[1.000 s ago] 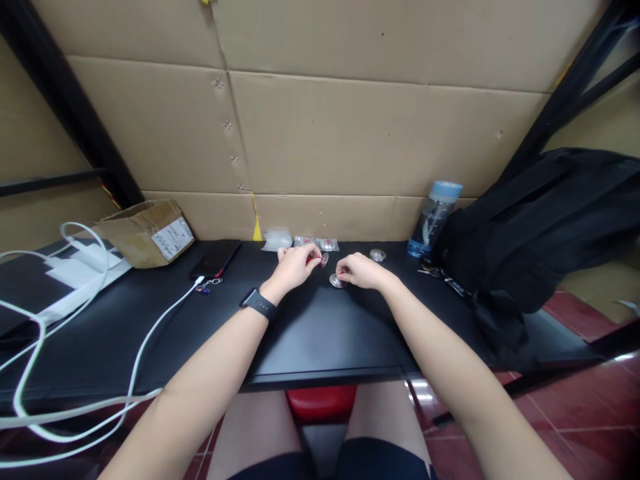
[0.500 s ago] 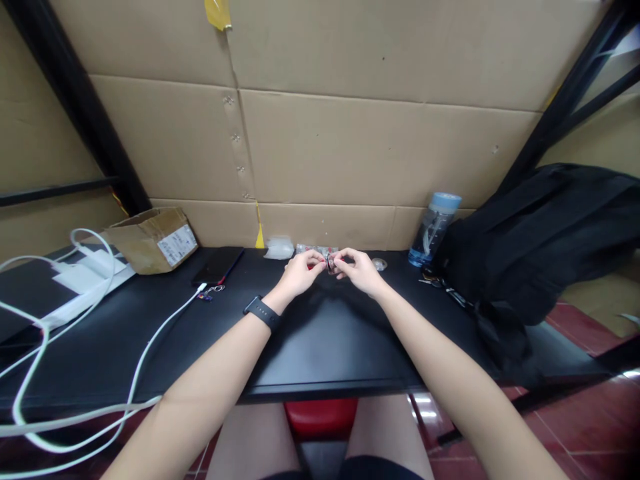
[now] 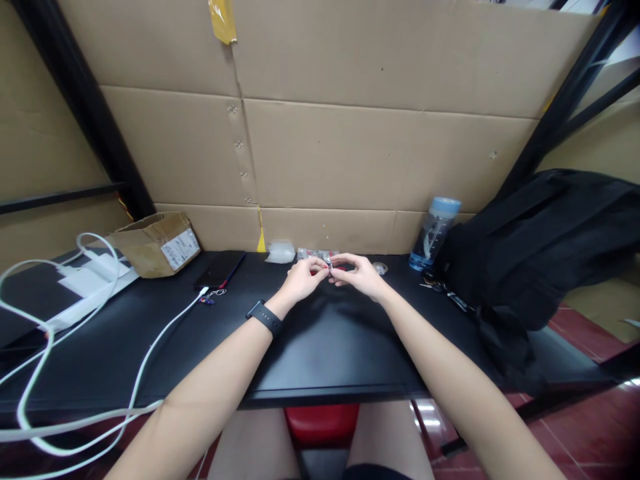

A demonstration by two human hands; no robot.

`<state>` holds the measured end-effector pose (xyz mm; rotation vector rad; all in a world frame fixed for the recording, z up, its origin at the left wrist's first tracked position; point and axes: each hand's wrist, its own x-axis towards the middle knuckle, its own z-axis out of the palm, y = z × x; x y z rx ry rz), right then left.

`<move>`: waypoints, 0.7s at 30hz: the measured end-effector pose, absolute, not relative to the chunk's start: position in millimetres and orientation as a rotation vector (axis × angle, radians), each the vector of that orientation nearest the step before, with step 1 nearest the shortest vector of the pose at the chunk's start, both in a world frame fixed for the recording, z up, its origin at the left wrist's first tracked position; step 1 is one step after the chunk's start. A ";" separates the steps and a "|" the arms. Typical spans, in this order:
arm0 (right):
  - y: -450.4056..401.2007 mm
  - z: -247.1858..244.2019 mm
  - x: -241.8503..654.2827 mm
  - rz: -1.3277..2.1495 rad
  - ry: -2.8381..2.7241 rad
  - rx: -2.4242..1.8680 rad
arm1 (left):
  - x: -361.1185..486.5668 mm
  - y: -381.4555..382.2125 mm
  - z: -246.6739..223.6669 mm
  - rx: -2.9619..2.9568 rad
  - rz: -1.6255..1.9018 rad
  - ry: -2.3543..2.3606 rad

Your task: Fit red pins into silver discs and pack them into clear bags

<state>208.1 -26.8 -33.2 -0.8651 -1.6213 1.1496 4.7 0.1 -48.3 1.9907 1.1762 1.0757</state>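
Above the back of the black table, my left hand (image 3: 303, 279) and my right hand (image 3: 361, 275) meet at the fingertips. Between them is a small shiny metallic piece (image 3: 330, 264) with some red beside it; its kind is too small to make out, and fingers cover most of it. The left thumb and fingers are pinched at it. My right thumb and fingers close on it from the other side. Just behind the hands lies a clear plastic packet (image 3: 316, 253) with red bits, and left of that a whitish translucent bag (image 3: 281, 252).
On the left stand a cardboard box (image 3: 159, 245), a dark phone (image 3: 220, 269) and white cables (image 3: 145, 363). A roll of clear tape (image 3: 381, 268), a water bottle (image 3: 434, 233), keys (image 3: 433, 283) and a black backpack (image 3: 540, 247) are on the right. A cardboard wall (image 3: 320, 153) closes the back.
The metallic piece has turned between my fingertips and shows a narrower side. My right fingers have stretched a little further over it. The whole view has shifted slightly downward.
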 end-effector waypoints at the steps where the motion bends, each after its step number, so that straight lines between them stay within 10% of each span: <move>1: -27.0 -33.0 208.8 1.132 -1.642 -0.862 | 5.2 -0.8 -48.3 1.996 1.067 1.182; 21: -10.2 -40.4 230.5 0.868 -1.694 -1.034 | -91.2 37.0 -54.2 2.350 0.746 2.124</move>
